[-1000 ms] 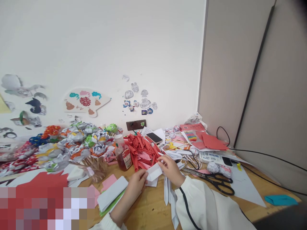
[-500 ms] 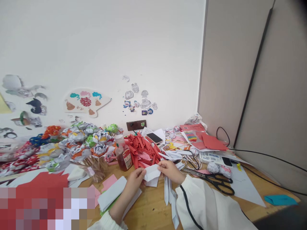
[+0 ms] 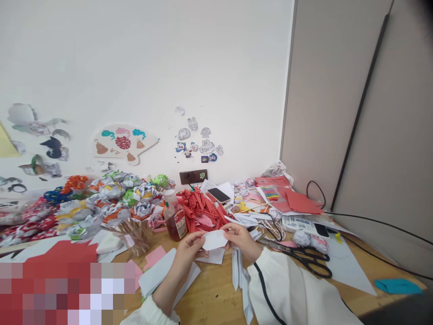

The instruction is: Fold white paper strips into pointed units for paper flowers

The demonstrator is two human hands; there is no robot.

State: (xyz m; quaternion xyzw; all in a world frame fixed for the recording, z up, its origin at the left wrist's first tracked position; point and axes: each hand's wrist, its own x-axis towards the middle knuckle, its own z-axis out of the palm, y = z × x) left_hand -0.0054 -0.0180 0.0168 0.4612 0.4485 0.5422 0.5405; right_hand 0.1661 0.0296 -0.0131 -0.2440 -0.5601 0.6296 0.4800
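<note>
white sleeves (image 3: 287, 289), gathered cuff, black cord (image 3: 262, 289)

Between left hand (image 3: 187, 251) and right hand (image 3: 242, 239), the paper piece (image 3: 214, 239) — strip pile (image 3: 200, 210) behind, scissors (image 3: 310, 260) right

A small piece of white paper (image 3: 214, 239) is held clear of the worktop (image 3: 216, 295), about midway along its near edge and set back from it. It is kept nearly level, its long side running left to right. Its ends are pinched by the left hand (image 3: 189, 248) and the right hand (image 3: 242, 240).
</note>
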